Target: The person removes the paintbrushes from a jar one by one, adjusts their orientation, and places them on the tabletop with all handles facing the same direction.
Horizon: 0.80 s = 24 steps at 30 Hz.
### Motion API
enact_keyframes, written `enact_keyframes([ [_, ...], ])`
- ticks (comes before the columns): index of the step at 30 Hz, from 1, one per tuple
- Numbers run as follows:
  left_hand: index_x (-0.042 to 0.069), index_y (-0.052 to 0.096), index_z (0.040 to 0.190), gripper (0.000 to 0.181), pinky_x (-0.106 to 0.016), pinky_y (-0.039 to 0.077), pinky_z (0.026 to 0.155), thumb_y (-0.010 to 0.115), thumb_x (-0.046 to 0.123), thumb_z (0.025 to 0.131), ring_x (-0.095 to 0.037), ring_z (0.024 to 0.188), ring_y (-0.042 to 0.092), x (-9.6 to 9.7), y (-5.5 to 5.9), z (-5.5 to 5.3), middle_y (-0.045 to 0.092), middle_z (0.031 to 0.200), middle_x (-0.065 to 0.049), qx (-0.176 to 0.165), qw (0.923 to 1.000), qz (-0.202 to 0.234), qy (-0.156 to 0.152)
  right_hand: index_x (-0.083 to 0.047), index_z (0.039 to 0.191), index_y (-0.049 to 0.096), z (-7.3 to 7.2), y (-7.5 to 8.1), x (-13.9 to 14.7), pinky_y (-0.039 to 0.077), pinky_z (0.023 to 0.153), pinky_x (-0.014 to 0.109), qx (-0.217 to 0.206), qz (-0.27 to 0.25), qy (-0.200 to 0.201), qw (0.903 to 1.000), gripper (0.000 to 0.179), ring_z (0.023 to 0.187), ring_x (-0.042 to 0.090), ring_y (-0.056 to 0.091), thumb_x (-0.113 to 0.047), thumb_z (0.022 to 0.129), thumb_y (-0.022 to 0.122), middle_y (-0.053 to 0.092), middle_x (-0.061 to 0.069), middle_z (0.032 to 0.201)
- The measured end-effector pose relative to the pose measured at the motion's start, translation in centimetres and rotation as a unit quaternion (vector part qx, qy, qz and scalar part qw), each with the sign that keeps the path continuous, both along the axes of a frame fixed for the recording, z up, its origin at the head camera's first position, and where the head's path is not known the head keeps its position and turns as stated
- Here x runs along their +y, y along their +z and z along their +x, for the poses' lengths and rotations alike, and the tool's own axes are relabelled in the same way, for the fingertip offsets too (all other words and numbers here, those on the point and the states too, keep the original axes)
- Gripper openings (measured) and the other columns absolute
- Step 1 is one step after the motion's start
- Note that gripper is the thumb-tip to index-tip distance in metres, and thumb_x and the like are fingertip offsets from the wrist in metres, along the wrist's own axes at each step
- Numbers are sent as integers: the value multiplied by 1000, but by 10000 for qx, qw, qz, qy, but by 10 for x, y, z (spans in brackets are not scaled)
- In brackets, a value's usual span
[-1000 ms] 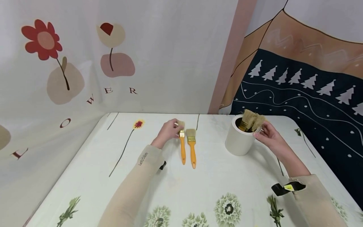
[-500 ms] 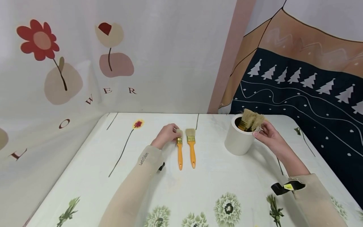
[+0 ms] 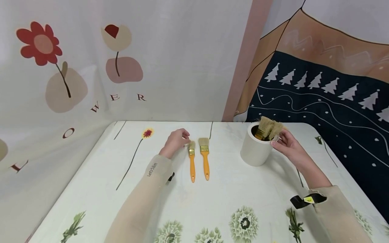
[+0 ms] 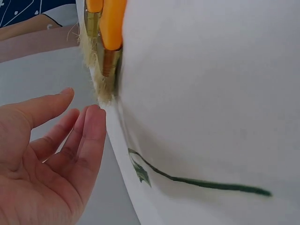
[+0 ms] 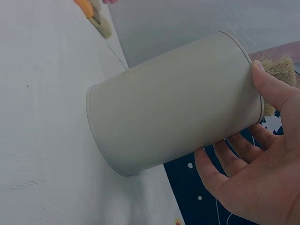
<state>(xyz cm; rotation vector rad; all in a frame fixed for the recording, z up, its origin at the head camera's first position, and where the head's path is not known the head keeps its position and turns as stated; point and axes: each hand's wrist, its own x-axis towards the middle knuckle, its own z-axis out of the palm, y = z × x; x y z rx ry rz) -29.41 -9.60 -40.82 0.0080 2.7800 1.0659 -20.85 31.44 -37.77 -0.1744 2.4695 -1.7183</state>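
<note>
Two paintbrushes with orange handles lie side by side on the table, bristles towards the back: a narrower paintbrush (image 3: 192,162) on the left and a wider paintbrush (image 3: 205,158) beside it. Just left of the narrower one's bristles is my left hand (image 3: 176,142), thumb and fingers apart with nothing between them; in the left wrist view the fingertips (image 4: 96,115) sit close below the bristles. My right hand (image 3: 288,146) grips a whitish cylindrical pot (image 3: 256,152) by its rim and side, thumb at the rim. Brushes (image 3: 268,128) stand bristles up inside the pot; their handles are hidden.
A white flower-printed cloth covers the table (image 3: 218,195). Behind it hangs a pale curtain (image 3: 182,67) with flower prints, and to the right a dark cloth (image 3: 319,98) with white trees. Black straps (image 3: 308,200) show at the sleeve cuffs.
My left hand brought the narrower paintbrush down and slightly left towards me, then let go and drew back to the left. The right hand and pot stayed put.
</note>
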Motion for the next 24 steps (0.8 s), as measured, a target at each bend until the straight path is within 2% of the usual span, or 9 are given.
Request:
enact_keyframes([
  [4, 5, 62, 122, 28, -27, 55, 76, 67, 14, 96, -21, 90, 66, 1, 5, -1, 67, 117, -11, 212, 9997, -9, -71, -23, 161, 9, 0, 0, 0, 44, 100, 6, 3, 1, -8, 10000, 77, 154, 37, 16, -33, 102, 57, 8, 15, 169],
  [11, 4, 62, 122, 28, -30, 59, 81, 66, 13, 96, -24, 97, 67, 5, 16, -1, 68, 115, -12, 623, 9976, 115, -283, -24, 161, 12, -1, -1, 0, 43, 96, 3, 87, -28, 17, 10000, 74, 154, 35, 18, -32, 102, 57, 10, 15, 168],
  [16, 5, 62, 121, 26, -33, 59, 81, 65, 14, 97, -25, 97, 68, 12, 24, 0, 69, 113, -11, 853, 9950, 335, -393, -24, 161, 11, -1, -1, 0, 44, 97, 4, 74, -41, 18, 10000, 75, 154, 37, 17, -32, 102, 57, 9, 15, 168],
  [24, 9, 63, 120, 24, -36, 59, 86, 65, 15, 97, -25, 101, 69, 29, 37, 3, 70, 111, -7, 1142, 9889, 818, -483, -24, 161, 8, -2, -1, 1, 44, 105, 11, -52, 52, -31, 10000, 79, 154, 38, 15, -35, 101, 57, 7, 14, 169],
])
